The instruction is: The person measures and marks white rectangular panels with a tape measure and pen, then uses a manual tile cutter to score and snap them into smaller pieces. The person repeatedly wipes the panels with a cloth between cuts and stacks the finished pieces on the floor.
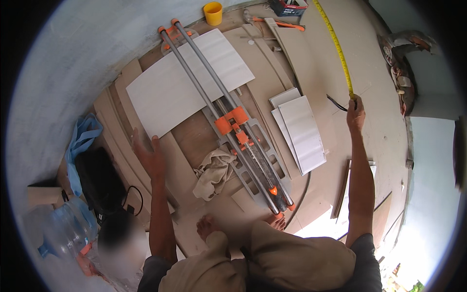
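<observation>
My right hand [356, 112], out at the right, is closed on a yellow tape measure [335, 41] whose blade runs up to the top edge. A thin black strip [336, 102] lies beside these fingers; I cannot make out what it is. My left hand [150, 156] has its fingers spread and holds nothing, near the lower left edge of a large white tile [165, 92]. That tile lies under the two steel rails of a manual tile cutter [233, 119] with orange fittings. A crumpled beige cloth [214, 173] rests next to the cutter.
Cut white tiles [302, 131] are stacked right of the cutter. A yellow cup [213, 13], a hammer [279, 22] and a box [288, 7] stand or lie at the far side. To the left are a black bag [99, 177] and a large clear water bottle [68, 228].
</observation>
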